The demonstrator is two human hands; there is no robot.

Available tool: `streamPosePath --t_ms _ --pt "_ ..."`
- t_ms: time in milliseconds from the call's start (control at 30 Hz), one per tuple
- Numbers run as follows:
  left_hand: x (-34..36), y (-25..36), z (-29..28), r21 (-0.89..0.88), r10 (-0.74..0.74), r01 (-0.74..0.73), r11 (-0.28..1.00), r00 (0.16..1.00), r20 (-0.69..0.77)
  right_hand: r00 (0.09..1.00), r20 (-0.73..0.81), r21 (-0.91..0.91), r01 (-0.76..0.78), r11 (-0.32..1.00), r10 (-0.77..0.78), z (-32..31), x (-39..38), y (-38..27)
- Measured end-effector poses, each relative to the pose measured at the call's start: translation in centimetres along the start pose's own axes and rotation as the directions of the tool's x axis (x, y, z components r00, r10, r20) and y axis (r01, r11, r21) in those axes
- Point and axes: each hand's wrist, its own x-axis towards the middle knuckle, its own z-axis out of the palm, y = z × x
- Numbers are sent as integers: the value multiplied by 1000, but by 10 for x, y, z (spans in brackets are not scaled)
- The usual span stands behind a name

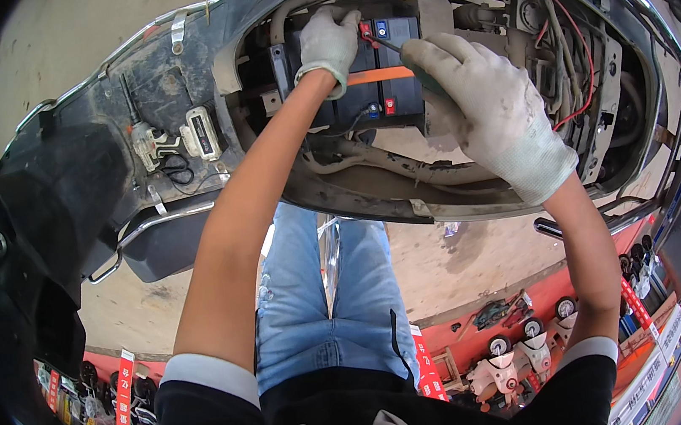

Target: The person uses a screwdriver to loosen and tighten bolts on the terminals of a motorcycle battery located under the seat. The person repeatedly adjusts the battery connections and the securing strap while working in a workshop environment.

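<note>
Both my hands wear whitish work gloves over the open body of a scooter (359,225). Black batteries (400,56) sit inside, crossed by an orange strap (379,75). My right hand (479,93) is closed around a screwdriver (384,42). Its green handle is mostly covered by the glove, and the thin shaft slants up-left toward a red battery terminal (366,31). Just left of that terminal, my left hand (328,42) rests over the batteries with its fingers curled together; what they pinch is hidden. A blue terminal (382,29) lies to the right of the red one.
A cordless power tool (147,147) and its battery pack (201,134) lie on the scooter's footboard (103,114) at left. Red wire (591,71) and dark cables run along the right of the compartment. Frame tubes (403,166) cross its near side.
</note>
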Motion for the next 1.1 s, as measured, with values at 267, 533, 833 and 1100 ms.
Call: streamPosePath --t_ms 267,533,833,1100 --pt "-106 49 -4 -748 293 567 -345 822 488 955 24 -2 -296 955 296 -4 17 -2" --pt "-113 64 15 -566 455 537 -626 840 294 976 160 -176 -121 977 150 -12 29 -5" --pt "-109 70 5 -512 379 576 -638 813 442 959 276 -246 7 969 63 -23 29 -14" --pt "-104 56 0 -496 495 619 -609 785 372 927 362 -263 0 965 99 -27 41 -28"
